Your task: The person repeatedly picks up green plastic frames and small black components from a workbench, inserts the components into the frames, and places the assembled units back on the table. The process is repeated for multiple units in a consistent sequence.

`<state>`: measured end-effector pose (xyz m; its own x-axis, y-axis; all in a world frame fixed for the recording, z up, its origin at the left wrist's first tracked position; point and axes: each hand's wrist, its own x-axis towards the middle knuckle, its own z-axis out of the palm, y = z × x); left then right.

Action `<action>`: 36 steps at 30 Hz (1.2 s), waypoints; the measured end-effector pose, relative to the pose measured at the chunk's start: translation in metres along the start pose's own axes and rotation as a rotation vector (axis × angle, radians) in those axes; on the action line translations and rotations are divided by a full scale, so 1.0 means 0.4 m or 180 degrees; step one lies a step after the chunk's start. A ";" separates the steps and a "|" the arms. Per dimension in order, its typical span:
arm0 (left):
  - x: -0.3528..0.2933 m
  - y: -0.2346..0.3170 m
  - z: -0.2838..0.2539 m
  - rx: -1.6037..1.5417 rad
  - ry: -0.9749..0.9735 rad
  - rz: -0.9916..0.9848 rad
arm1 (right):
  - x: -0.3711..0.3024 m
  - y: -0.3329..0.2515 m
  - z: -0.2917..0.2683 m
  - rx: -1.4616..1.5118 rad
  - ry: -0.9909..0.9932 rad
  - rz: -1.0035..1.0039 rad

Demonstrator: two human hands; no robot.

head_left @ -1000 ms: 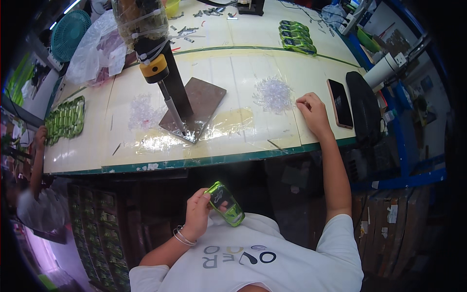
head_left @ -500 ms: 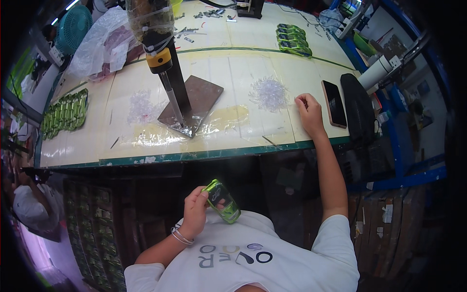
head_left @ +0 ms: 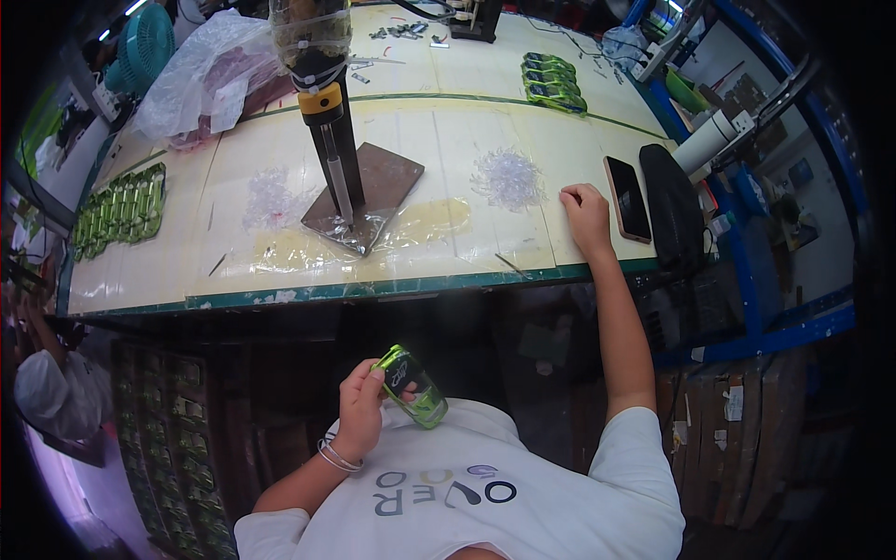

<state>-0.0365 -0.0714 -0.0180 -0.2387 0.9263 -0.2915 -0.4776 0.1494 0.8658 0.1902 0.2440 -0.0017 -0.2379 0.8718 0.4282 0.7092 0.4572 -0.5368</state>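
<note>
My left hand [head_left: 362, 403] grips a glossy green plastic case [head_left: 413, 388] with a see-through window, held in front of my shirt below the table edge. My fingertips show through the window. On the table to the right, my right hand [head_left: 588, 220] rests with its fingers curled closed; whatever they may hold is hidden. Just left of it lies a loose heap of small clear plastic pieces [head_left: 509, 179]. A phone [head_left: 627, 198] lies close on its right.
A press-like tool [head_left: 337, 173] stands over a brown metal plate [head_left: 397, 175]. Green cases sit in rows at left [head_left: 119, 211] and far right [head_left: 553, 82]. Another clear heap [head_left: 271, 198], a plastic bag [head_left: 210, 79], a black pouch [head_left: 674, 210] and a fan [head_left: 140, 51] surround the work area.
The whole view has shifted slightly. My left hand still holds the green case, now turned a little more edge-on. My right hand stays curled at the same spot on the table.
</note>
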 end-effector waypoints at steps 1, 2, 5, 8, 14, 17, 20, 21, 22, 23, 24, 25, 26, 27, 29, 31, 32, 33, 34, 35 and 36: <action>-0.001 0.001 0.000 0.0008 0.0019 0.0009 | 0.000 -0.006 -0.006 -0.0101 -0.0050 0.0069; -0.002 -0.001 -0.002 0.0002 0.0013 0.0013 | -0.001 -0.010 -0.010 -0.0201 -0.0100 0.0139; 0.001 -0.006 -0.009 -0.0012 -0.0021 0.0016 | -0.010 0.000 -0.012 -0.0349 0.0084 -0.0336; 0.002 -0.010 -0.010 -0.0026 -0.0036 0.0011 | -0.024 -0.023 -0.015 -0.0811 0.0088 -0.1130; 0.010 -0.016 0.002 -0.0036 -0.0087 -0.0016 | 0.034 -0.003 -0.045 -0.0297 -0.0890 0.0135; 0.012 -0.011 0.007 0.0024 -0.0130 -0.0025 | 0.089 -0.028 -0.066 0.0232 -0.1707 0.1066; 0.009 -0.007 0.012 0.0029 -0.0106 0.0032 | 0.106 -0.030 -0.062 -0.0027 -0.2128 0.0873; 0.011 0.000 0.014 0.0040 -0.0087 0.0070 | 0.111 -0.039 -0.062 -0.0153 -0.2270 0.0860; 0.010 0.005 0.014 0.0046 -0.0056 0.0101 | 0.108 -0.041 -0.062 0.0001 -0.2222 0.0924; 0.011 0.014 0.016 0.0075 -0.0120 0.0161 | 0.101 -0.037 -0.068 0.0154 -0.2178 0.0987; 0.016 0.025 0.019 0.0103 -0.0183 0.0220 | 0.093 -0.035 -0.073 0.0305 -0.2135 0.1050; 0.019 0.036 0.021 0.0141 -0.0223 0.0260 | 0.078 -0.033 -0.073 0.0636 -0.2010 0.1060; 0.023 0.044 0.019 0.0159 -0.0344 0.0289 | 0.056 -0.034 -0.072 0.0958 -0.1900 0.1079; 0.026 0.055 0.020 0.0209 -0.0415 0.0347 | 0.030 -0.040 -0.073 0.1276 -0.1784 0.1110; 0.032 0.078 0.033 0.0322 -0.0571 0.0488 | -0.042 -0.104 -0.078 0.2084 -0.1834 0.0894; 0.033 0.097 0.044 0.0482 -0.0667 0.0573 | -0.118 -0.193 -0.076 0.2769 -0.1991 0.0757; 0.036 0.103 0.048 0.0579 -0.0698 0.0636 | -0.148 -0.231 -0.075 0.3147 -0.2151 0.0691; 0.037 0.106 0.051 0.0687 -0.0725 0.0695 | -0.176 -0.264 -0.065 0.3364 -0.2227 0.0511; 0.036 0.106 0.051 0.0770 -0.0712 0.0699 | -0.197 -0.293 -0.057 0.3612 -0.2407 0.0489; 0.037 0.111 0.054 0.0919 -0.0758 0.0752 | -0.215 -0.300 -0.035 0.3787 -0.2436 -0.0104; 0.036 0.119 0.058 0.1068 -0.0801 0.0807 | -0.230 -0.323 -0.035 0.3850 -0.2580 0.0006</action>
<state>-0.0431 -0.0431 0.0285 -0.0807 0.9966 0.0169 -0.1222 -0.0267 0.9922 0.1298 0.1024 0.0386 -0.8298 0.5434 0.1272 -0.1739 -0.0351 -0.9841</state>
